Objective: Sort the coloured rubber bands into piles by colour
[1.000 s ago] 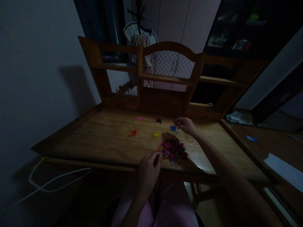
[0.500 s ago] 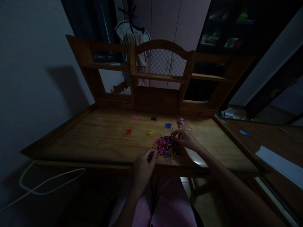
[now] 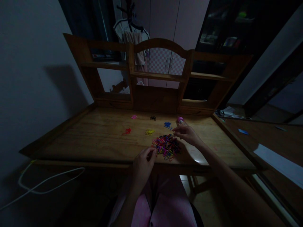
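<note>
The pile of small bands (image 3: 166, 146) lay on the worktop (image 3: 94, 134) between the left hand (image 3: 142, 162) and the right hand (image 3: 188, 135). Both hands were curled narrow; whether either was closed on a band, I could not tell. Each band seemed light, soft, stretchy, best pinched singly by its edge.

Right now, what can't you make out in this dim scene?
Head view:
Left hand and right hand: whether the fingertips hold anything; too small and dark.
Mixed pile: its lower pieces, hidden under those on top.
Pink-topped item: its lower part, hidden behind the right hand.
White cable: where it leads, cut off by the left edge.
</note>
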`<state>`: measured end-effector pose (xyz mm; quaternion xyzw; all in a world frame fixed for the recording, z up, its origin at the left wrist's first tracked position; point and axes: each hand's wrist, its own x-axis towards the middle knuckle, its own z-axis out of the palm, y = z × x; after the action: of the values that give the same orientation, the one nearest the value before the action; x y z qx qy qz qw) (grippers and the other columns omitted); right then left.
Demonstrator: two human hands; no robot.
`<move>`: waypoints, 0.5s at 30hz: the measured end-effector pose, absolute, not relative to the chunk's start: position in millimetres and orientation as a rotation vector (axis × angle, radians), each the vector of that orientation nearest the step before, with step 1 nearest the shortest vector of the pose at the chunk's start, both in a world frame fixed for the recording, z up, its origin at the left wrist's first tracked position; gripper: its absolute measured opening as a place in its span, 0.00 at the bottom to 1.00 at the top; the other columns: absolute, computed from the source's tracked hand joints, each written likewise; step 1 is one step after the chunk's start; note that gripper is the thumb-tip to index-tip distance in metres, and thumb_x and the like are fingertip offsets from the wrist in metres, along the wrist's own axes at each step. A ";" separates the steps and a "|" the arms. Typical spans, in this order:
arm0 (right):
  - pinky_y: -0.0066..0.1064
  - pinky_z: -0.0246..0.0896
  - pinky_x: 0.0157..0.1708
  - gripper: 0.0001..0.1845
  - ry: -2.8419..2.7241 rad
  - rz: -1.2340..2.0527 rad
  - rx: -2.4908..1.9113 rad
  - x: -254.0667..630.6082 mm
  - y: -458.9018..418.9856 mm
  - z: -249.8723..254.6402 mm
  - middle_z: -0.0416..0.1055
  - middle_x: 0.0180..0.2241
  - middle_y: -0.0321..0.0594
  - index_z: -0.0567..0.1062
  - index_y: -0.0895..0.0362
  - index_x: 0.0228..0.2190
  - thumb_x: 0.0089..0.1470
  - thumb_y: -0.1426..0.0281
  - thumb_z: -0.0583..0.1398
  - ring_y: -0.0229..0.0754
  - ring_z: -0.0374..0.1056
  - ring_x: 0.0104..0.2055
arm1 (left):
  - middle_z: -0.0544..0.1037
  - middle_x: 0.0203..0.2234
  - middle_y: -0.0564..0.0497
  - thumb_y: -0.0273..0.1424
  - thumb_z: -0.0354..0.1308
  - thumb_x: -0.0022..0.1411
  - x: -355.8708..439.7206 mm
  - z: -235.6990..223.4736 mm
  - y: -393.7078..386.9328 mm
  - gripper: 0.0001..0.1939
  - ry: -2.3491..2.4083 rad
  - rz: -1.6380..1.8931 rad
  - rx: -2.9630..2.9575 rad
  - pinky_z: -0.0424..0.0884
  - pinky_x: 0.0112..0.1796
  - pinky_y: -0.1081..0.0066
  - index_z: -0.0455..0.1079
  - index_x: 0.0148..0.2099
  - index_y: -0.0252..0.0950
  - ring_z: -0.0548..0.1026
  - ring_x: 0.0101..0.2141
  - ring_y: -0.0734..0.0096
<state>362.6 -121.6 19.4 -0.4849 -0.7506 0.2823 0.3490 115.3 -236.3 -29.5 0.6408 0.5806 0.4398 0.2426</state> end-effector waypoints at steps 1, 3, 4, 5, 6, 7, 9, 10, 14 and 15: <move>0.28 0.65 0.25 0.16 -1.922 0.776 -1.247 362.9 -123.6 22.2 0.74 0.36 0.44 0.79 0.59 0.37 0.49 0.61 0.64 0.36 0.68 0.27 | 0.79 0.32 0.52 0.38 0.50 0.66 115.3 -29.7 -236.2 0.12 1.588 1.199 1.754 0.67 0.35 0.74 0.73 0.38 0.40 0.76 0.33 0.69; 0.28 0.65 0.25 0.16 -1.903 0.878 -1.239 363.4 -128.4 27.6 0.74 0.35 0.45 0.78 0.60 0.36 0.48 0.61 0.65 0.36 0.69 0.26 | 0.79 0.32 0.52 0.38 0.50 0.66 115.3 -30.1 -235.9 0.12 1.591 1.187 1.759 0.67 0.35 0.74 0.73 0.38 0.41 0.76 0.33 0.70; 0.28 0.65 0.24 0.17 -1.910 0.926 -1.239 363.8 -130.9 29.7 0.74 0.33 0.44 0.78 0.61 0.36 0.48 0.62 0.65 0.36 0.69 0.26 | 0.79 0.31 0.52 0.38 0.50 0.66 115.3 -30.3 -235.6 0.12 1.591 1.181 1.761 0.67 0.34 0.74 0.73 0.38 0.41 0.75 0.33 0.70; 0.27 0.64 0.24 0.17 -1.930 0.963 -1.240 364.6 -133.3 31.1 0.74 0.31 0.44 0.78 0.61 0.37 0.48 0.62 0.64 0.36 0.69 0.25 | 0.79 0.31 0.53 0.38 0.50 0.66 115.2 -30.4 -235.4 0.12 1.594 1.176 1.761 0.67 0.35 0.74 0.73 0.38 0.41 0.75 0.33 0.70; 0.27 0.63 0.23 0.16 -1.960 0.985 -1.243 365.6 -135.5 31.7 0.74 0.29 0.43 0.78 0.61 0.37 0.49 0.62 0.64 0.37 0.69 0.25 | 0.79 0.31 0.53 0.38 0.50 0.66 115.1 -30.5 -235.2 0.12 1.599 1.173 1.763 0.67 0.35 0.74 0.73 0.38 0.41 0.75 0.33 0.70; 0.27 0.63 0.23 0.16 -1.995 0.990 -1.243 366.9 -137.4 31.5 0.74 0.28 0.42 0.78 0.61 0.37 0.49 0.63 0.64 0.37 0.69 0.26 | 0.79 0.32 0.52 0.38 0.50 0.66 115.1 -30.5 -235.0 0.12 1.605 1.171 1.764 0.67 0.35 0.74 0.73 0.38 0.41 0.75 0.33 0.69; 0.26 0.62 0.24 0.14 -2.053 0.959 -1.240 370.0 -140.5 29.7 0.75 0.27 0.42 0.78 0.61 0.36 0.50 0.65 0.64 0.37 0.69 0.27 | 0.79 0.32 0.52 0.38 0.50 0.66 115.0 -30.6 -235.1 0.12 1.613 1.167 1.770 0.67 0.35 0.73 0.72 0.38 0.41 0.75 0.34 0.69; 0.26 0.62 0.25 0.13 -2.083 0.931 -1.241 371.4 -141.6 28.6 0.75 0.28 0.42 0.78 0.61 0.36 0.50 0.66 0.63 0.37 0.69 0.27 | 0.79 0.32 0.52 0.38 0.50 0.66 115.0 -30.7 -235.2 0.12 1.616 1.169 1.771 0.67 0.35 0.73 0.73 0.38 0.41 0.75 0.34 0.69; 0.28 0.64 0.30 0.11 -2.207 0.816 -1.238 374.0 -145.0 27.4 0.77 0.31 0.42 0.79 0.59 0.38 0.51 0.72 0.60 0.38 0.70 0.30 | 0.79 0.31 0.52 0.39 0.49 0.66 115.1 -31.8 -235.8 0.12 1.610 1.185 1.768 0.67 0.35 0.73 0.73 0.38 0.41 0.75 0.33 0.69; 0.28 0.64 0.30 0.12 -2.231 0.794 -1.240 373.5 -145.6 27.9 0.77 0.31 0.42 0.79 0.59 0.38 0.51 0.74 0.60 0.38 0.70 0.30 | 0.79 0.31 0.52 0.39 0.50 0.66 115.0 -32.3 -235.9 0.12 1.607 1.187 1.766 0.67 0.35 0.73 0.73 0.38 0.41 0.75 0.33 0.69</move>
<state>373.5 -145.6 27.9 -0.4511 -0.8118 0.2891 0.2320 115.0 -235.9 -32.3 0.6438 0.5856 0.4327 0.2353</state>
